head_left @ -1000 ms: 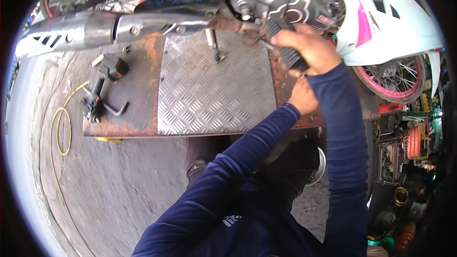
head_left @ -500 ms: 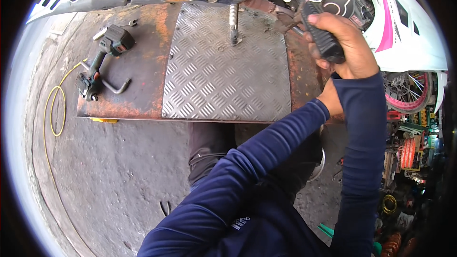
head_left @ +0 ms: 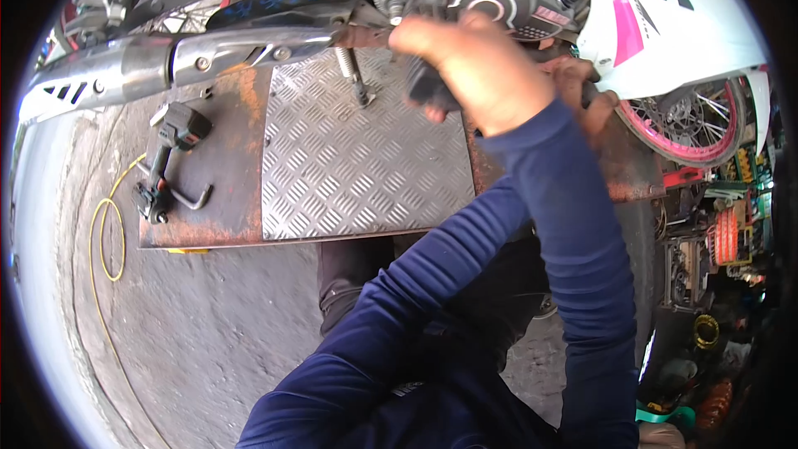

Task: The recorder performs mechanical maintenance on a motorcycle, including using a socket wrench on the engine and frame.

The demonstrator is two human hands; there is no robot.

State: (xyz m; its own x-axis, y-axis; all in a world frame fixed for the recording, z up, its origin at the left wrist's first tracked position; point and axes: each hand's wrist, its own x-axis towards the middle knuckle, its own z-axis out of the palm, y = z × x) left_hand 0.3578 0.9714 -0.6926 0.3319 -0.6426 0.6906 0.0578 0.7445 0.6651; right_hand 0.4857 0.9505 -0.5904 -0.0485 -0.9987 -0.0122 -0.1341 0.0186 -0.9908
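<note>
My right hand (head_left: 490, 75), blurred, grips a black ribbed rubber piece, probably a foot peg (head_left: 428, 85), in front of the motorcycle's engine cover (head_left: 524, 0). My left hand (head_left: 582, 100) is crossed beneath my right forearm, its fingers curled by the lower edge of the white fairing (head_left: 673, 50); what they hold I cannot make out. To the left of my hands, a silver exhaust (head_left: 141, 58) runs across the back and a spring-covered stand (head_left: 349, 75) rests on the checker plate (head_left: 357, 166).
A cordless power tool (head_left: 174, 137) and a bent metal bar (head_left: 195, 199) lie on the rusty bench (head_left: 216, 216). A yellow hose (head_left: 108, 233) loops on the floor. A pink-rimmed wheel (head_left: 690, 137) and cluttered parts (head_left: 723, 241) are at the right.
My right hand has swung left with the black piece, across the front of the engine. My left hand's fingers now show to its right. The view has shifted.
</note>
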